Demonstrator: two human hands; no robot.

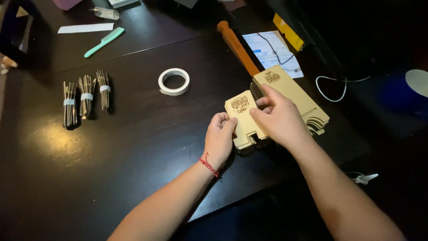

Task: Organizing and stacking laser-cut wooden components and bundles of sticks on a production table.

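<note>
1. The person stands over a dark worktop (133, 147), both hands on a stack of flat, pale wooden cut-out pieces (243, 120) lying near its right edge.
2. The left hand (219, 138) is curled against the stack's left side, fingers closed on the near edge and thumb by the top piece, steadying it.
3. The right hand (278, 118) lies across the top, fingers bent and pinching the upper piece, with the index finger reaching towards a second, longer stack (294, 96) that sits just behind and touches the first.
4. To square the pieces well, I'd judge it best to keep the left hand as a fixed stop and let the right press the edges flush against it, gently, since thin wood could chip at the notches.
5. A roll of white tape (174, 81) sits near, to the left of the stacks.
6. Three banded bundles of thin pieces (86, 96) lie well apart on the left.
7. A teal-handled tool (104, 42) rests at the far side.
</note>
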